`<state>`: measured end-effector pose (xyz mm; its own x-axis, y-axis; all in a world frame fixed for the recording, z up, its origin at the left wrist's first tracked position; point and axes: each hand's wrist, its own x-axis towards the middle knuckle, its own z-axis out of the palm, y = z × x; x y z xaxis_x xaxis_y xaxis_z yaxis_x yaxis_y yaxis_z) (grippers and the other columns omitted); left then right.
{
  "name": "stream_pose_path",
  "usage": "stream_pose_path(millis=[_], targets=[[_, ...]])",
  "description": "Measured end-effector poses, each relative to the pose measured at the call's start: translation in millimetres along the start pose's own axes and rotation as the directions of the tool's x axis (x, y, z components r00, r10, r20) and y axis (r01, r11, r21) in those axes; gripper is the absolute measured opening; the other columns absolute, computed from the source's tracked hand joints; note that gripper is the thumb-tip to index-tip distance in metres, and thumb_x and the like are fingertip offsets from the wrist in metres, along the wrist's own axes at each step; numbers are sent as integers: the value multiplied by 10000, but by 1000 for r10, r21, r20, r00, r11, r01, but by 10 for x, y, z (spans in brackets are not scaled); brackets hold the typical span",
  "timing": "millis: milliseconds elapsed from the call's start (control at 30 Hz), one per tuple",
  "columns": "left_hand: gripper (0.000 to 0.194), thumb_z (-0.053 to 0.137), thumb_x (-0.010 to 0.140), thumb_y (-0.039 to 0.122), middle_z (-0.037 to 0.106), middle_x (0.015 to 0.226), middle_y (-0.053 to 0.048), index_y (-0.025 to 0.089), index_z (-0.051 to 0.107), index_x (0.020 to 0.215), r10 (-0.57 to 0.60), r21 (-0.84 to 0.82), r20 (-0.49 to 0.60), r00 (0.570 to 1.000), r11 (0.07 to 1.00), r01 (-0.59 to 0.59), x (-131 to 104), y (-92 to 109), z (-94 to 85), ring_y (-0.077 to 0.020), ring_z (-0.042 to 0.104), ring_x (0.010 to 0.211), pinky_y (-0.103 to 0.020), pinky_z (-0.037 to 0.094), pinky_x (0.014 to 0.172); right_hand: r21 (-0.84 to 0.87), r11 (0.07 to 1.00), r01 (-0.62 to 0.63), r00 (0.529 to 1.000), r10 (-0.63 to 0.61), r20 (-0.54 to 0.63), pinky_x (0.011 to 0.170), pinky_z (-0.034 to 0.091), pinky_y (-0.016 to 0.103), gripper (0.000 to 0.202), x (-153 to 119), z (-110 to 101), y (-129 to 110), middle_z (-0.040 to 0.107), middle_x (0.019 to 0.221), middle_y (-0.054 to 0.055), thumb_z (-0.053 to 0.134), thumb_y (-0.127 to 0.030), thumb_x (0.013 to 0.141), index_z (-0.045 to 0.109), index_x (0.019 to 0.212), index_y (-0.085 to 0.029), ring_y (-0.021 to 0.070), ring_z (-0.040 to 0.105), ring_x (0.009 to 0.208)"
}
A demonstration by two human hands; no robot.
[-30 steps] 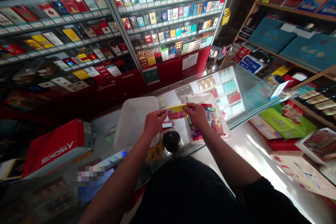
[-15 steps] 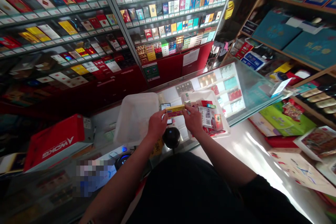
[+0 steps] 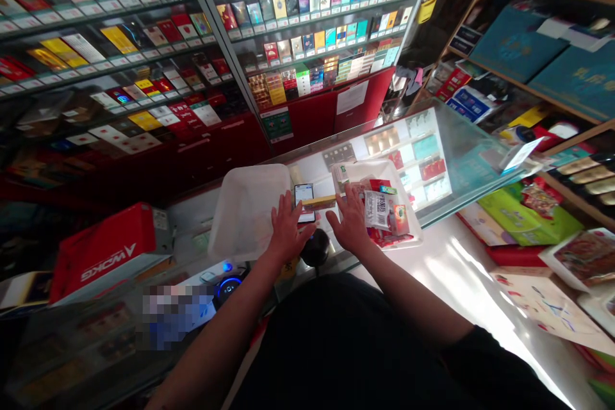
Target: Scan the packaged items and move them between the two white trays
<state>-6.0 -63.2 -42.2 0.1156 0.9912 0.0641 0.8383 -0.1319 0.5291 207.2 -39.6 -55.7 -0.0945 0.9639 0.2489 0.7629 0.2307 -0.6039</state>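
A slim yellow box (image 3: 318, 202) lies level between my two hands, across the front of a phone (image 3: 304, 193) with a lit screen. At the box's left end is my left hand (image 3: 289, 229), its fingers spread apart. My right hand (image 3: 352, 221) is spread too, by the box's right end and over the near-left rim of the right tray. Whether the fingertips touch the box, I cannot tell. Just below the box stands a round black device (image 3: 314, 247), partly covered by my left thumb.
An empty-looking white tub (image 3: 225, 211) stands left. The right white tray (image 3: 414, 238) holds several packaged snacks. All rest on a glass counter (image 3: 461, 141). A red box (image 3: 108, 250) is far left; shelves of small packs (image 3: 288, 51) rise behind.
Both hands have loosened from a finger grip on the yellow box's ends to spread fingers. The box has turned, so a narrower side shows. The view has shifted slightly.
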Motion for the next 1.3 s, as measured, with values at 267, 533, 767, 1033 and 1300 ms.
stream_pose_path(millis=[267,533,767,1033,1300], targets=[[812,484,989,715,43,1814,-166,235,446,1643,-13,-47,114,993,999,19,-168,-141,110,-403,-9,1676,-715,49,1288,-51,998,31,997,-27,70,1268,203,680,546,-110,56,100,262,1761,208,542,-453,1040,598,1495,-156,412,141,1650],[828,478,975,746,-7,1816,-159,225,481,1619,-18,-95,62,998,995,24,-158,-130,-12,-401,-46,1676,-705,26,1293,-8,999,54,998,-53,44,1262,224,694,528,-69,26,13,273,1763,181,553,-438,1036,592,1504,-194,410,163,1648],[905,428,963,811,-9,1819,-146,248,389,1670,-33,-172,-18,999,985,30,-163,-99,-162,-392,-35,1678,-686,36,1303,37,995,88,996,-89,33,1270,236,684,564,101,-81,-225,268,1763,190,555,-457,1034,579,1525,-181,412,162,1651],[954,406,982,802,145,1805,-165,239,204,1724,-156,-301,-169,973,948,100,-82,-315,-335,-352,97,1679,-609,108,1335,105,986,130,988,-138,69,1280,268,614,576,497,86,-644,518,1610,194,544,-461,1036,591,1521,-153,391,309,1595],[912,394,991,791,342,1745,-160,213,302,1690,-307,-432,-179,935,878,206,87,-753,-512,-331,310,1627,-528,205,1340,99,989,109,951,-132,278,1164,395,468,517,892,543,-1062,719,1334,183,481,-477,1086,597,1472,-154,312,603,1301]])
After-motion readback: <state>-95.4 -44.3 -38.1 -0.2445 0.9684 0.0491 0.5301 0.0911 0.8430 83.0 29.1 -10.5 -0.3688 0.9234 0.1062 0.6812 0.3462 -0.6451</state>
